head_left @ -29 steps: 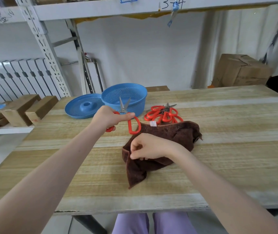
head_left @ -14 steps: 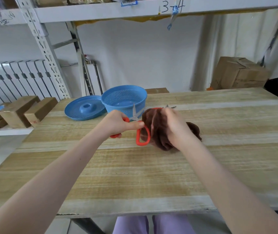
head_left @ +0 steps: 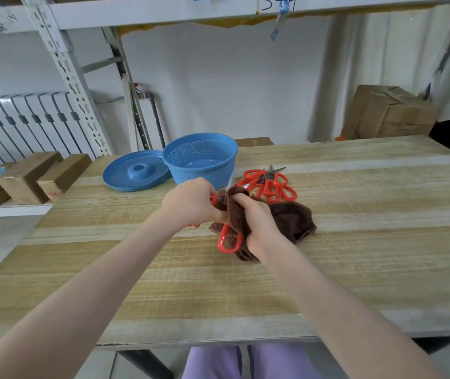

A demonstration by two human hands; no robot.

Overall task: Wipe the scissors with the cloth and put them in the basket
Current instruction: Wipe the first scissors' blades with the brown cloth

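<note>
Your left hand is just in front of the basket. Its grip is closed around one red handle of the scissors. The other red handle loop hangs down below your hands, on the side away from the basket. The thin blade pokes up and its tip shows against the basket's front wall.

Your right hand is next to your left hand, a little further from the basket. Its grip is bunched around the brown cloth, and the cloth is wrapped over the middle of the scissors. The rest of the cloth lies on the counter, in front of the basket and to its right.

The basket is blue and stands upright. You can see its bare blue floor inside. Its blue lid lies flat, touching the basket's left side. A pile of red scissors sits just right of the basket.
</note>
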